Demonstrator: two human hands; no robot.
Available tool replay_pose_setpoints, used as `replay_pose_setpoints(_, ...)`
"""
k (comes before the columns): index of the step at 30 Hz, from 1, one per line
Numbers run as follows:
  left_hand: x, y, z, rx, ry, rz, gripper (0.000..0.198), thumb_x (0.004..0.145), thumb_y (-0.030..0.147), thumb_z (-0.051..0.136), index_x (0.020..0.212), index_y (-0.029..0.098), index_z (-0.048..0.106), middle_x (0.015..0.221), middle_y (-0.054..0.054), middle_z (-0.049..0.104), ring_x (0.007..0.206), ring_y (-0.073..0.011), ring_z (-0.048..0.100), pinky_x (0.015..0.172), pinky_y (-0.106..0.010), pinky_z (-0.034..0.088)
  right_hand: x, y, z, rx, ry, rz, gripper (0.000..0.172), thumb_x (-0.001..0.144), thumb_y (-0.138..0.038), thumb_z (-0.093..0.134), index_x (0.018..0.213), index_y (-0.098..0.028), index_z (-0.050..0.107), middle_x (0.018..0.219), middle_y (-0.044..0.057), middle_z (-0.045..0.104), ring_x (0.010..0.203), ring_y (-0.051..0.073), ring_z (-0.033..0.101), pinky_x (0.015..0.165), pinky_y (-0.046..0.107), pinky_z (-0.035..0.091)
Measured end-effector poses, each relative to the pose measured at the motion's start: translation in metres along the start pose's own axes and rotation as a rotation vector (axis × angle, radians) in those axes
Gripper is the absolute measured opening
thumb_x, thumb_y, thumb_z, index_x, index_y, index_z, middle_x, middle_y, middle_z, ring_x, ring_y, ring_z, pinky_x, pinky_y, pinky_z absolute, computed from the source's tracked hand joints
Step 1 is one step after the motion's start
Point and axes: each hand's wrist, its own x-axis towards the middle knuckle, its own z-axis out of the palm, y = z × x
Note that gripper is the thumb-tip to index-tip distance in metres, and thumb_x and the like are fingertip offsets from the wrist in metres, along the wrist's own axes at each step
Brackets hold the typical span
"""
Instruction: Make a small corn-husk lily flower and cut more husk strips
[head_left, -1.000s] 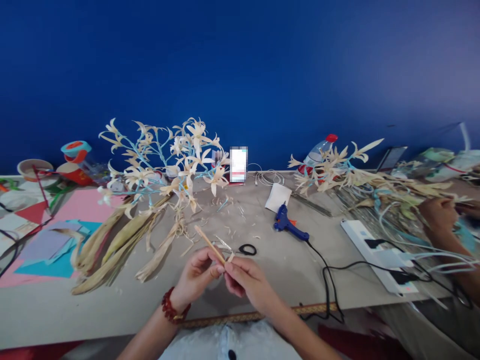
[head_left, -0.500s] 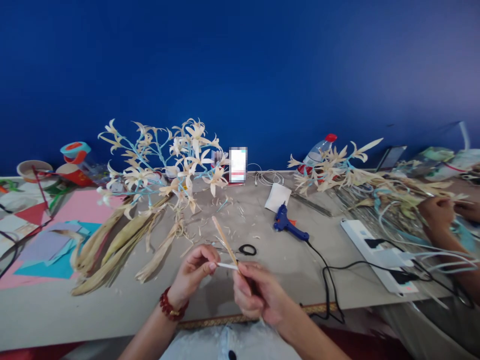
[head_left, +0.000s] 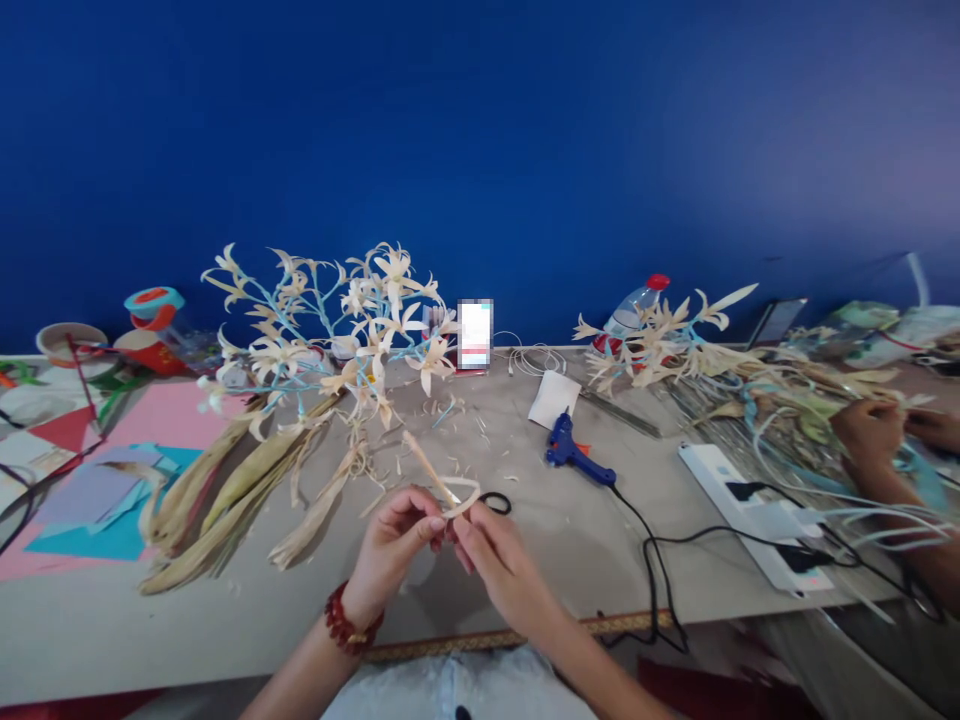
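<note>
My left hand (head_left: 405, 525), with a red bead bracelet at the wrist, pinches a pale narrow strip (head_left: 471, 487) near the base of a thin tan stick (head_left: 426, 464). The strip curves in a loop beside the stick, which points up and to the left. Fingers closed, my right hand (head_left: 495, 545) meets the left at the same spot and grips the strip's lower part. The fingers hide where stick and strip meet. Just behind the right hand lie black-handled scissors (head_left: 496, 502), partly covered.
Cream flowers on blue stems (head_left: 322, 320) stand behind, left of a lit phone (head_left: 473, 335). Dried husks (head_left: 247, 480) lie left. To the right are a blue glue gun (head_left: 577, 452), a white power strip (head_left: 750, 520) and another person's hands (head_left: 870, 430).
My right hand has shifted left and closed in on my left hand. The strip, straight between my hands before, now bends in a loop. The stick's tip has moved left.
</note>
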Motion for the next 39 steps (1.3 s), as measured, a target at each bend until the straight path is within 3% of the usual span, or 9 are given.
replay_pose_setpoints(2, -0.002, 0.004, 0.002, 0.043, -0.016, -0.025, 0.008, 0.080, 0.022, 0.068, 0.078, 0.016, 0.064, 0.068, -0.001, 0.063, 0.060, -0.0107, 0.057, 0.059, -0.023, 0.045, 0.002, 0.000, 0.002, -0.077, -0.002, -0.041, 0.038, 0.097, -0.042, 0.041, 0.071, -0.018, 0.054, 0.058, -0.003, 0.047, 0.054, 0.010, 0.043, 0.056, 0.023, 0.032)
replay_pose_setpoints(7, -0.004, 0.016, 0.002, 0.121, -0.027, -0.065, 0.009, 0.084, 0.025, 0.064, 0.082, 0.016, 0.064, 0.068, -0.001, 0.063, 0.062, -0.0114, 0.058, 0.063, -0.024, 0.046, 0.003, 0.001, 0.001, -0.005, -0.024, -0.012, 0.038, 0.099, -0.041, 0.036, 0.070, -0.019, 0.050, 0.055, -0.005, 0.043, 0.051, 0.010, 0.040, 0.055, 0.023, 0.032)
replay_pose_setpoints(13, -0.006, 0.018, 0.006, 0.173, -0.025, -0.006, 0.012, 0.084, 0.026, 0.063, 0.079, 0.015, 0.063, 0.069, -0.002, 0.060, 0.063, -0.0124, 0.055, 0.060, -0.024, 0.045, 0.001, 0.006, 0.003, -0.118, -0.051, -0.021, 0.036, 0.098, -0.041, 0.038, 0.076, -0.019, 0.055, 0.062, -0.002, 0.048, 0.059, 0.013, 0.045, 0.058, 0.025, 0.032)
replay_pose_setpoints(23, -0.007, 0.013, 0.002, 0.230, -0.030, 0.094, 0.005, 0.084, 0.021, 0.063, 0.081, 0.016, 0.064, 0.076, -0.003, 0.063, 0.067, -0.0131, 0.056, 0.062, -0.024, 0.046, 0.001, 0.007, 0.003, -0.147, -0.055, -0.027, 0.039, 0.097, -0.043, 0.039, 0.071, -0.018, 0.054, 0.059, -0.002, 0.049, 0.058, 0.012, 0.045, 0.057, 0.025, 0.032)
replay_pose_setpoints(32, -0.009, 0.014, 0.004, 0.167, -0.022, 0.054, 0.011, 0.081, 0.024, 0.066, 0.076, 0.016, 0.060, 0.071, -0.001, 0.060, 0.065, -0.0129, 0.054, 0.062, -0.024, 0.044, 0.003, 0.007, 0.008, 0.235, -0.155, 0.145, 0.052, 0.088, -0.060, 0.046, 0.061, -0.016, 0.053, 0.052, -0.003, 0.046, 0.042, 0.007, 0.039, 0.042, 0.021, 0.027)
replay_pose_setpoints(39, -0.007, 0.018, 0.005, 0.094, -0.059, 0.037, 0.010, 0.077, 0.023, 0.071, 0.074, 0.016, 0.064, 0.074, -0.003, 0.061, 0.068, -0.0134, 0.055, 0.062, -0.024, 0.045, 0.003, 0.011, 0.008, 0.418, -0.225, 0.294, 0.054, 0.083, -0.061, 0.053, 0.058, -0.014, 0.057, 0.048, -0.003, 0.047, 0.038, 0.005, 0.036, 0.035, 0.019, 0.019)
